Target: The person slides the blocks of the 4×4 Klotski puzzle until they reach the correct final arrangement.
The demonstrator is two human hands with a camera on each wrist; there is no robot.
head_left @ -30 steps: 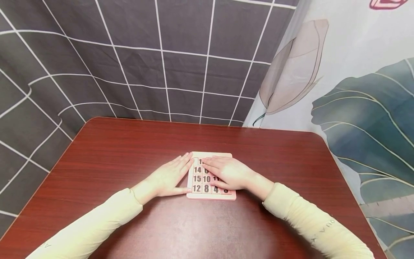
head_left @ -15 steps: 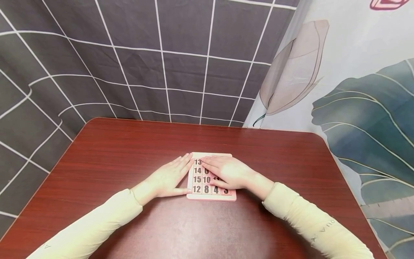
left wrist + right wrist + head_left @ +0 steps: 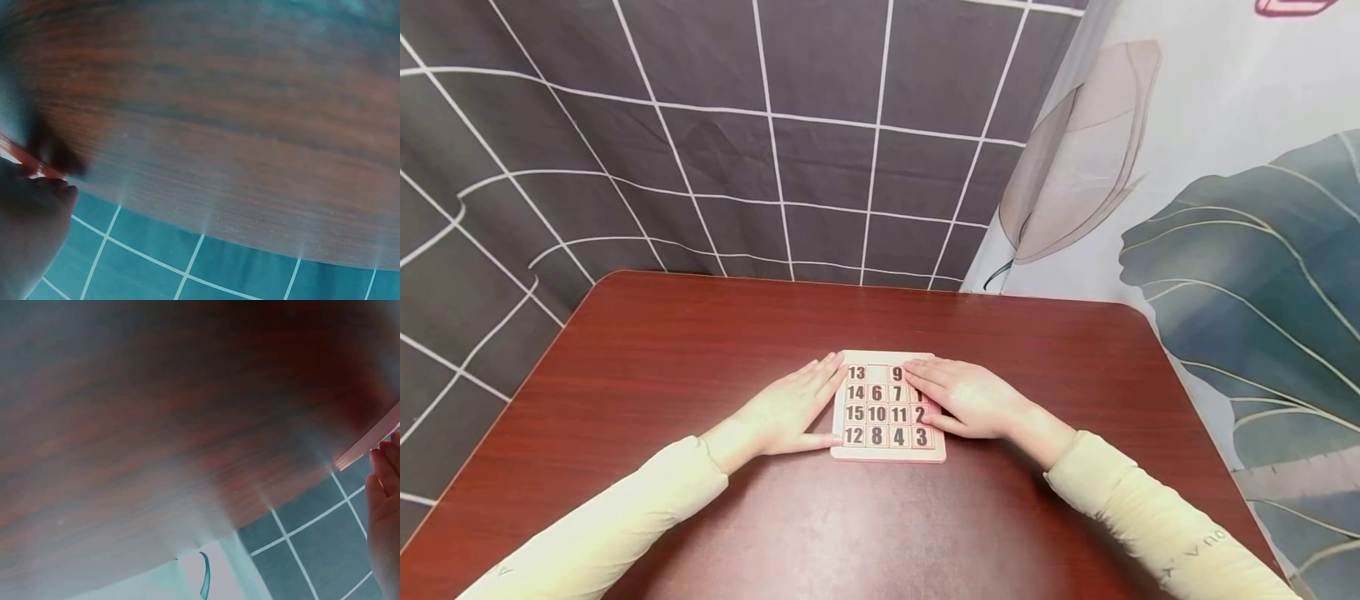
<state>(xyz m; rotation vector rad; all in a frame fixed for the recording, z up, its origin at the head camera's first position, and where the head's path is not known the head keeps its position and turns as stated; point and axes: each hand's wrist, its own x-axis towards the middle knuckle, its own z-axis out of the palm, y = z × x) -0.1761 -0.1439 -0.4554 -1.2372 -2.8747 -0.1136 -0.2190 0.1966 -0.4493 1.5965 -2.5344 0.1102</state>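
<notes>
A sliding number puzzle (image 3: 877,454) lies flat on the table, with black numerals on pale square tiles in a pinkish frame. Its top row shows 13, a vacant slot, then 9; fingers cover the top right tile. My left hand (image 3: 793,407) rests along the left edge, fingers extended and thumb at the lower left corner. My right hand (image 3: 973,398) lies over the right side, fairly straight fingertips on the upper right tiles and thumb by the 2. Only a slim edge of the puzzle (image 3: 369,437) appears in the right wrist view, beside the right hand (image 3: 384,512).
The reddish-brown wooden table (image 3: 737,321) extends around the puzzle on every side. Behind it hangs a dark grid-patterned curtain (image 3: 827,158), and a pale leaf-print curtain (image 3: 1187,125) borders the right.
My right hand has slid rightward off the middle of the puzzle, uncovering the vacant slot, the 9 and more tiles. My left hand stays at the left edge.
</notes>
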